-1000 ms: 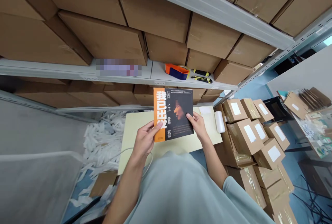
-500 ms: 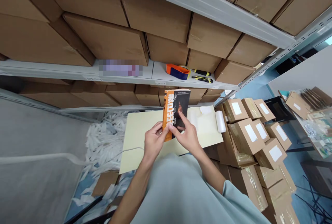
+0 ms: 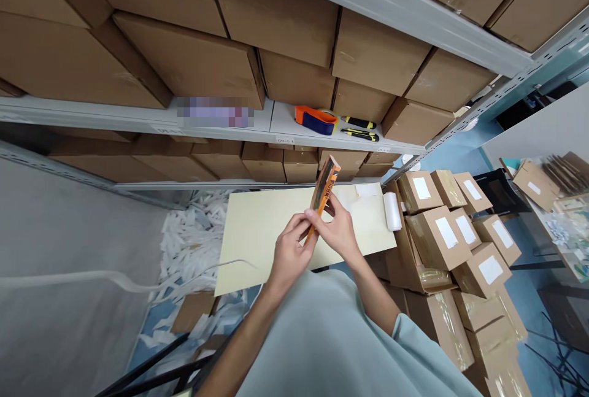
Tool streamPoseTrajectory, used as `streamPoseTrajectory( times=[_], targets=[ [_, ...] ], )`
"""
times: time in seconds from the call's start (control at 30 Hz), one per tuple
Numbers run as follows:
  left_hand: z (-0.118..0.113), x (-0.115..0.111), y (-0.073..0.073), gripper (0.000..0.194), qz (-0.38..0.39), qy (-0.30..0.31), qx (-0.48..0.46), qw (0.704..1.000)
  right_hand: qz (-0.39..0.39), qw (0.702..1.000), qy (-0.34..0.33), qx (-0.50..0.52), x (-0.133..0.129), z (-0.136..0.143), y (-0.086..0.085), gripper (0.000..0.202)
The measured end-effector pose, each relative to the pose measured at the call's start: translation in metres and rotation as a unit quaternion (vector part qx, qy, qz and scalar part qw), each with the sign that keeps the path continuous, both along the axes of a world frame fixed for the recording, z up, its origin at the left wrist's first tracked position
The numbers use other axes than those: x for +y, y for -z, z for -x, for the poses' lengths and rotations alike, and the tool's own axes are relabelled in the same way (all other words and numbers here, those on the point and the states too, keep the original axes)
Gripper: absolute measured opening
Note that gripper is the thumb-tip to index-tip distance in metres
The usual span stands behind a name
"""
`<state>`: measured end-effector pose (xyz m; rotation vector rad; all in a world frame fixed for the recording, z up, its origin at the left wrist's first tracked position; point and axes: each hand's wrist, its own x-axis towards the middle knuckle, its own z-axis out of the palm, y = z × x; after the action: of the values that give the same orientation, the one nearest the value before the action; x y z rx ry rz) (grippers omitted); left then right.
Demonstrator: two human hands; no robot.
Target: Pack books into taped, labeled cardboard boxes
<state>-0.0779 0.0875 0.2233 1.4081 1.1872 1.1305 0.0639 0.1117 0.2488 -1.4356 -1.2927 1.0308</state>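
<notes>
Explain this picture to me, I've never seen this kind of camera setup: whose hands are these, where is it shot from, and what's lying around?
The camera sits on a person's head, looking forward and down. The left hand and right hand are the wearer's own; both grip an orange-spined paperback book, turned spine-on to the camera, above a pale yellow tabletop. A small white plastic roll lies on it. On the grey metal shelf sits an orange-and-blue tape dispenser. Labelled brown cardboard parcels are stacked at the right.
</notes>
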Motion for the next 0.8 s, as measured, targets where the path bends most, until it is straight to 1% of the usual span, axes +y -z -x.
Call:
streamPoseTrajectory(
  times=[0.03, 0.07, 0.1, 0.13, 0.17, 0.23, 0.27, 0.3, 0.37, 0.4, 0.43, 0.47, 0.57, 0.7, 0.73, 0.8],
  targets=[
    [0.001, 0.001, 0.001, 0.038, -0.001, 0.017, 0.006, 1.0, -0.003, 1.0, 0.005, 0.01, 0.003, -0.002, 0.004, 0.046],
    [0.005, 0.003, 0.003, 0.043, 0.007, 0.039, 0.003, 0.999, -0.001, 1.0, 0.012, 0.022, 0.006, -0.005, 0.008, 0.039],
    [0.011, 0.007, 0.007, 0.049, 0.022, 0.054, -0.006, 0.998, 0.007, 0.999, 0.02, 0.037, 0.009, -0.008, 0.012, 0.038],
    [0.02, 0.013, 0.011, 0.055, 0.037, 0.05, -0.015, 0.998, 0.019, 0.998, 0.027, 0.056, 0.01, -0.013, 0.016, 0.039],
    [0.03, 0.019, 0.015, 0.062, 0.054, 0.021, -0.021, 0.998, 0.034, 0.996, 0.029, 0.076, 0.01, -0.018, 0.019, 0.04],
    [0.053, 0.032, 0.024, 0.072, 0.096, -0.084, -0.028, 0.991, 0.065, 0.99, 0.01, 0.121, 0.005, -0.026, 0.022, 0.04],
    [0.063, 0.038, 0.026, 0.075, 0.129, -0.116, -0.04, 0.984, 0.076, 0.987, -0.006, 0.142, 0.0, -0.029, 0.022, 0.039],
    [0.073, 0.041, 0.028, 0.077, 0.172, -0.114, -0.062, 0.976, 0.083, 0.984, -0.02, 0.159, -0.005, -0.031, 0.021, 0.04],
    [0.084, 0.041, 0.025, 0.079, 0.262, -0.041, -0.121, 0.957, 0.086, 0.98, -0.045, 0.174, -0.014, -0.034, 0.019, 0.042],
    [0.086, 0.038, 0.022, 0.078, 0.288, -0.007, -0.145, 0.947, 0.081, 0.981, -0.052, 0.171, -0.017, -0.034, 0.018, 0.044],
    [0.085, 0.035, 0.018, 0.078, 0.297, 0.009, -0.163, 0.941, 0.074, 0.982, -0.056, 0.163, -0.019, -0.034, 0.018, 0.046],
    [0.083, 0.031, 0.013, 0.077, 0.292, 0.003, -0.173, 0.941, 0.066, 0.985, -0.058, 0.152, -0.019, -0.034, 0.019, 0.048],
    [0.072, 0.02, 0.002, 0.074, 0.251, -0.041, -0.181, 0.95, 0.045, 0.99, -0.057, 0.124, -0.014, -0.037, 0.026, 0.052],
    [0.064, 0.016, -0.005, 0.076, 0.224, -0.056, -0.172, 0.957, 0.045, 0.993, -0.06, 0.093, -0.006, -0.045, 0.038, 0.057],
    [0.063, 0.016, -0.006, 0.077, 0.215, -0.063, -0.164, 0.961, 0.041, 0.994, -0.048, 0.084, -0.005, -0.045, 0.04, 0.06],
    [0.058, 0.016, -0.009, 0.072, 0.185, -0.083, -0.128, 0.971, 0.025, 0.998, 0.005, 0.062, -0.006, -0.042, 0.046, 0.068]
  ],
)
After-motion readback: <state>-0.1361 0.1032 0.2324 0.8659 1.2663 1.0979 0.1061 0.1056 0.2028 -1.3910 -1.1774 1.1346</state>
